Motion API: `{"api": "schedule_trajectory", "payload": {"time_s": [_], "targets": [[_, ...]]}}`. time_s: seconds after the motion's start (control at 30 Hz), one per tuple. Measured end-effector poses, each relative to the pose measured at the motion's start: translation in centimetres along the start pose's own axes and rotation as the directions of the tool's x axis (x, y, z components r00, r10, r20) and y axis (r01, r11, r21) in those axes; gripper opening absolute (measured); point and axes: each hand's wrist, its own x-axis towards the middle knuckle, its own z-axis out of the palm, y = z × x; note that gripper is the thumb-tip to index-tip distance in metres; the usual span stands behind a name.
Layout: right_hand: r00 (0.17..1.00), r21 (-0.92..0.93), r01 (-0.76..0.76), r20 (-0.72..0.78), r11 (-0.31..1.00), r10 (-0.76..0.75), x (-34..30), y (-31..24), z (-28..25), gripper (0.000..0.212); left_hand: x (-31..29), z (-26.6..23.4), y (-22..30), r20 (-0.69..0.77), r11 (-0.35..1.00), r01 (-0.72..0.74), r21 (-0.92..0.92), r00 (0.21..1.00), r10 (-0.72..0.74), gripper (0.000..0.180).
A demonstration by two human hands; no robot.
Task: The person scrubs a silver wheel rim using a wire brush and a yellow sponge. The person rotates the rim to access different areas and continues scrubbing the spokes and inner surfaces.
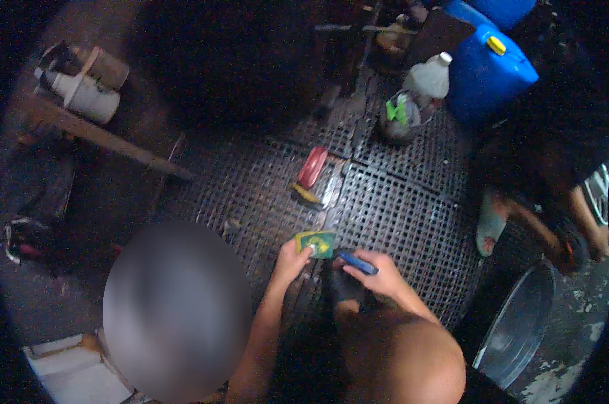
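Note:
Low over the dark grid floor, my left hand [291, 261] pinches a flat green and yellow packet [320, 244] by its left edge, thumb on top. Just right of it, my right hand [380, 275] is closed around a small blue tool [358, 263] that points toward the packet. The tool's working end is too dark to make out. Beyond both hands, a red oblong object [312, 167], like a brush or block, lies on the floor. A narrow yellowish piece [307, 194] lies against its near end.
At the far right stand a blue jerrycan [486, 81], a whitish jug [428, 77] and a pail [400, 128] with green material. A metal basin [520, 326] sits at right, near another person's foot [491, 222]. A wooden beam [109, 140] and white box [82, 374] are left.

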Motion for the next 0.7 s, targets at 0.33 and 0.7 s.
{"api": "schedule_trajectory", "payload": {"time_s": [0.33, 0.7], "targets": [[0.997, -0.147, -0.081, -0.001, 0.986, 0.082, 1.8, -1.8, 4.1, 0.032, -2.2, -1.9, -0.4, 0.041, 0.881, 0.151, -0.449, 0.988, -0.148, 0.039], [0.980, -0.103, 0.044, -0.187, 0.994, -0.063, -0.6, -1.3, 4.5, 0.033, -2.0, -1.6, -0.6, -0.010, 0.827, 0.249, -0.505, 0.956, -0.294, 0.032]]}}
